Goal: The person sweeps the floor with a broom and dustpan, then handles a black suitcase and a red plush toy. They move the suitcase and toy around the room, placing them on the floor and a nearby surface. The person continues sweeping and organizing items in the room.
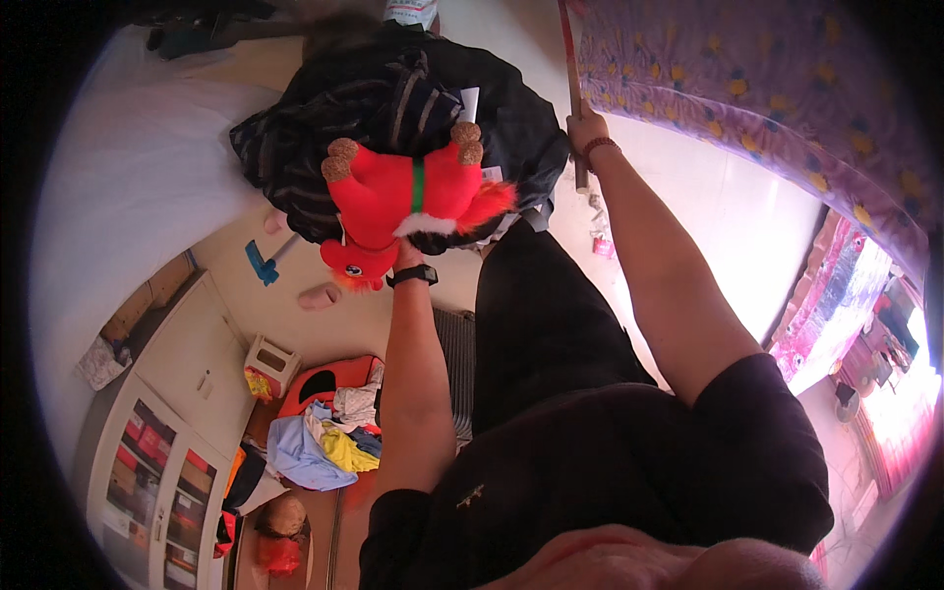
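Observation:
My left hand (408, 256), with a black watch at its wrist, is at the neck of a red plush horse (383, 184); its fingers are mostly hidden behind the toy. The horse has a green band, brown glittery hooves and an orange-red tail, and lies on its side against a large dark bundle (295, 140) of striped and black fabric. Over on the right, my right hand (588, 127), wearing a beaded bracelet, is closed around a wooden stick (580, 158) with a red upper part, beside the bundle.
A white-covered bed (162, 147) is at the left, above a cabinet (195, 346). On the floor are a slipper (319, 296), a blue brush-like head (262, 263) and a stool (271, 365). Clothes (310, 450) lie in a heap lower left. A purple patterned cloth (737, 88) hangs upper right.

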Motion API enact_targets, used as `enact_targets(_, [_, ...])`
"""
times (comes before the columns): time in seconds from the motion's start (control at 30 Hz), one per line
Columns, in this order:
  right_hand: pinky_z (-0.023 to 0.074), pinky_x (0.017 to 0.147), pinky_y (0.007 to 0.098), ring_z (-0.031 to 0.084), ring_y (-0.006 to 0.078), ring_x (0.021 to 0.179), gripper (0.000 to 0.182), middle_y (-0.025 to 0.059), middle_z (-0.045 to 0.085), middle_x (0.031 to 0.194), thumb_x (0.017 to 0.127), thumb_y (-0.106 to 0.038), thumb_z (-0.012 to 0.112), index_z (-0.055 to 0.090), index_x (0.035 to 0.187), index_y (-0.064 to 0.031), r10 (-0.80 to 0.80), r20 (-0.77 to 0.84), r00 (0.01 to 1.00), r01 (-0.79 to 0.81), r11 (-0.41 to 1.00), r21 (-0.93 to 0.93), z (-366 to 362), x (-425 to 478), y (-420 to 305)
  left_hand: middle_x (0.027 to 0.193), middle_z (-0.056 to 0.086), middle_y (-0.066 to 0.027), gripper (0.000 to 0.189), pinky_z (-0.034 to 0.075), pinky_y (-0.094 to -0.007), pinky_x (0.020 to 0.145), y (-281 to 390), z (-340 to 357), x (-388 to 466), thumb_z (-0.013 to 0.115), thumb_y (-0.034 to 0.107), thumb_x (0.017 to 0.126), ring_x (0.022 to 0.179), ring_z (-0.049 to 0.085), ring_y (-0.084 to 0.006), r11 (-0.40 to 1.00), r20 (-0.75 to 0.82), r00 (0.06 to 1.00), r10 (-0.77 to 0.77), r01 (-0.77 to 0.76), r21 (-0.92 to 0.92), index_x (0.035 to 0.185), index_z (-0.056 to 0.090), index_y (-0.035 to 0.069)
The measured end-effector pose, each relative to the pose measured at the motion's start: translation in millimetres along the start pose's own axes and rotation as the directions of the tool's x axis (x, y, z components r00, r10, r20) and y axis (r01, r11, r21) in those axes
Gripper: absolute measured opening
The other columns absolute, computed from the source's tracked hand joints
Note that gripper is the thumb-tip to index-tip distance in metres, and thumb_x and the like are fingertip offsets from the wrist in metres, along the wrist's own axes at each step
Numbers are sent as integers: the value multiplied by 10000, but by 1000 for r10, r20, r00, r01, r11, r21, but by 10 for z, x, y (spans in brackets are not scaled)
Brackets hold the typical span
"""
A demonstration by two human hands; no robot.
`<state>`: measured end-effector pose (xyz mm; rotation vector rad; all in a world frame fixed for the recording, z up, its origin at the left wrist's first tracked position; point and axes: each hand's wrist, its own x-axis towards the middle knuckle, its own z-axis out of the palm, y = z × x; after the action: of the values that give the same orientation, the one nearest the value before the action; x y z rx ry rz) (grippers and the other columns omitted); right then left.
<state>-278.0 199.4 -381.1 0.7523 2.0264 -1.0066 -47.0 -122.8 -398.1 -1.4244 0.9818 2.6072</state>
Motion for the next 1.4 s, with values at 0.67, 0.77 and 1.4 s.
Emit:
enact_targets(0.67, [483, 526, 365, 583, 244, 539, 457, 155, 589, 654, 856, -209, 458, 392, 1306, -171, -156, 76, 985, 171, 951, -259, -999, -1560, 1118, 1123, 546, -15, 461, 406, -384, 867, 151, 274, -88, 450, 482, 864, 950, 517, -219, 961, -249, 968, 16, 53, 271, 1135, 515, 115])
enact_targets(0.77, [456, 727, 463, 575, 403, 848, 458, 247, 599, 891, 849, -178, 450, 372, 1299, -154, -185, 19, 982, 182, 934, -308, -598, -1070, 1145, 1152, 543, -27, 496, 398, -373, 904, 243, 726, -235, 446, 482, 863, 990, 519, -218, 959, -336, 939, -74, 159, 234, 1168, 501, 95])
enact_targets(1.4, [471, 702, 470, 587, 398, 786, 470, 225, 610, 849, 851, -190, 475, 368, 1307, -228, 408, -45, 912, -410, 911, -39, 47, -4440, 3846, 1155, 543, 110, 572, 299, -504, 827, 418, 948, -241, 579, 650, 597, 1120, 440, -171, 883, -376, 924, -67, 230, 409, 1053, 562, 306])
